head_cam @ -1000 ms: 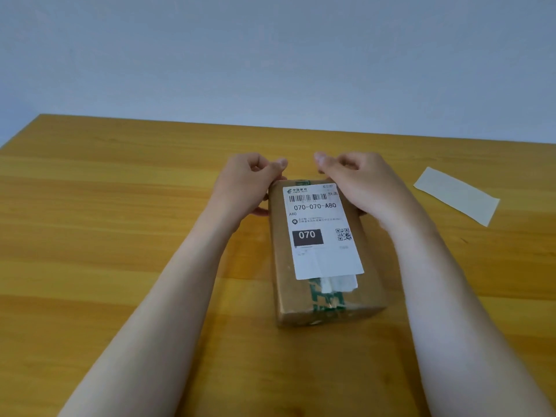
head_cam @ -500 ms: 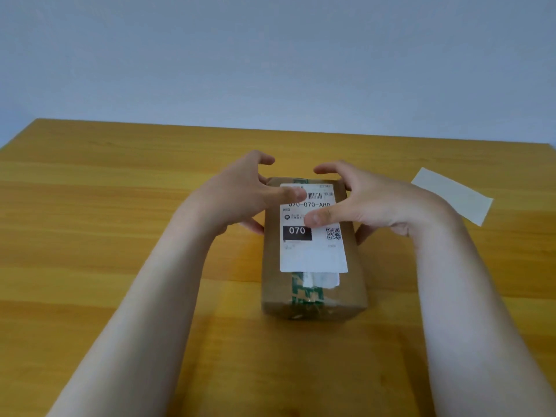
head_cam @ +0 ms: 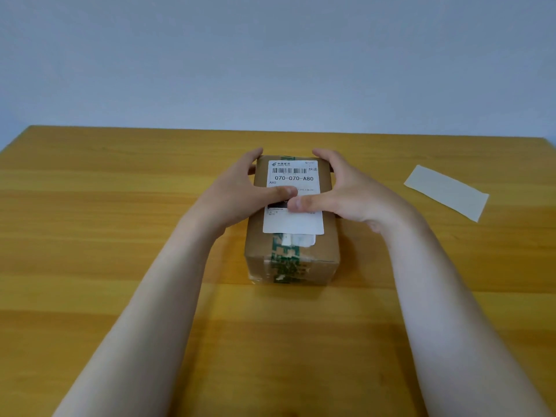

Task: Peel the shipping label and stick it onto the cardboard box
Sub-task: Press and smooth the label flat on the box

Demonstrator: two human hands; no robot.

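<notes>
A brown cardboard box (head_cam: 328, 245) with green printed tape lies lengthwise at the table's middle. A white shipping label (head_cam: 293, 176) reading 070-070-A80 lies flat on its top face. My left hand (head_cam: 240, 191) cups the box's left side, fingers at the far corner and thumb pressing on the label's middle. My right hand (head_cam: 346, 191) mirrors it on the right side, its thumb on the label beside the left thumb. The thumbs hide the label's black 070 block. An older white sticker scrap (head_cam: 301, 240) peeks out below the label.
A pale rectangular backing sheet (head_cam: 446, 192) lies flat on the wooden table (head_cam: 90, 236) to the right of the box. A plain grey-blue wall rises behind the table's far edge.
Both hands went from pinching at the label's far edge to spread over the box sides, and the thumbs slid down the label toward me. The box now sits straighter.
</notes>
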